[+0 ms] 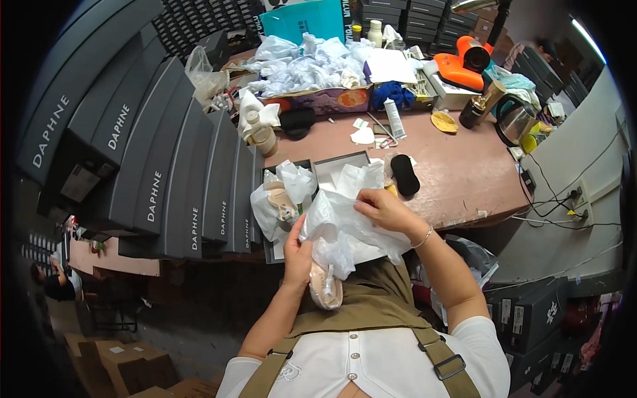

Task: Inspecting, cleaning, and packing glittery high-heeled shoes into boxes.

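Note:
My left hand [298, 255] is closed round the side of a pale beige shoe [325, 289], its heel or toe end pointing toward my body. Crumpled translucent white wrapping [338, 225] covers the far part of that shoe. Between thumb and fingers, my right hand [386, 211] pinches the far right part of this sheet. Just beyond lies a dark grey shoebox [343, 160] with white paper showing inside. To the left, a second beige shoe [281, 201] rests partly wrapped in white tissue. The wrapping hides much of the box.
Tall stacks of dark shoeboxes [174, 159] rise close on the left. Across the pinkish table [458, 156] are a black insole-shaped pad [404, 175], a white tube [394, 119], a bottle [260, 134], a yellow sponge [444, 122] and an orange heat gun [460, 68]. Cables hang at right.

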`<act>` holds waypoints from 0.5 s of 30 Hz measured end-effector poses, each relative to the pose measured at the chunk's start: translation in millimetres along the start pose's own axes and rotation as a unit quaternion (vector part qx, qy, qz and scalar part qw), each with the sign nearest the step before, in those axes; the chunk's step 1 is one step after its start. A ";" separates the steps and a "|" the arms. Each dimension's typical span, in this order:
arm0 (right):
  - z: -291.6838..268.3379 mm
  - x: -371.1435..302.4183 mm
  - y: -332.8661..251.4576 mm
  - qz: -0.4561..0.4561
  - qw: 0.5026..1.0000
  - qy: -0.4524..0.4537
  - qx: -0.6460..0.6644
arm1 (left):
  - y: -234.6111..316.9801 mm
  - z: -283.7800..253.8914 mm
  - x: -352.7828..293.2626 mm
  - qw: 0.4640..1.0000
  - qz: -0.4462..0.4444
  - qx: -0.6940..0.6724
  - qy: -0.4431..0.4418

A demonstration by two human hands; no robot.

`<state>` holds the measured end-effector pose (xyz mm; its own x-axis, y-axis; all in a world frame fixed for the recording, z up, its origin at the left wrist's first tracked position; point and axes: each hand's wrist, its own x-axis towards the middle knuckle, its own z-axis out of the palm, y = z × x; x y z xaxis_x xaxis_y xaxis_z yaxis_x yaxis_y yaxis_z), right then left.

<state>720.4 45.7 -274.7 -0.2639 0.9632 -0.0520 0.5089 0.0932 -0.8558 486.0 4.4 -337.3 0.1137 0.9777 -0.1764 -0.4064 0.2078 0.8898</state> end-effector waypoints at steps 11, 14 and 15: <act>92.6 -45.1 -41.2 -0.169 0.962 -0.036 -0.211 | -22.1 -10.4 -27.8 0.968 -0.120 -0.218 -0.034; 90.7 -62.5 -45.8 -0.203 0.942 -0.096 -0.248 | 0.2 -1.7 -9.6 0.983 -0.164 -0.043 -0.073; 87.7 -69.2 -49.8 -0.231 0.935 -0.088 -0.256 | 2.1 -0.3 -7.1 0.985 -0.144 -0.007 -0.096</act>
<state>641.4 -47.8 -273.7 -0.6594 0.7388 0.1394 0.6216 0.6400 -0.4515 484.1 -2.1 -334.2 0.3956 0.8546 -0.3365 -0.3443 0.4776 0.8083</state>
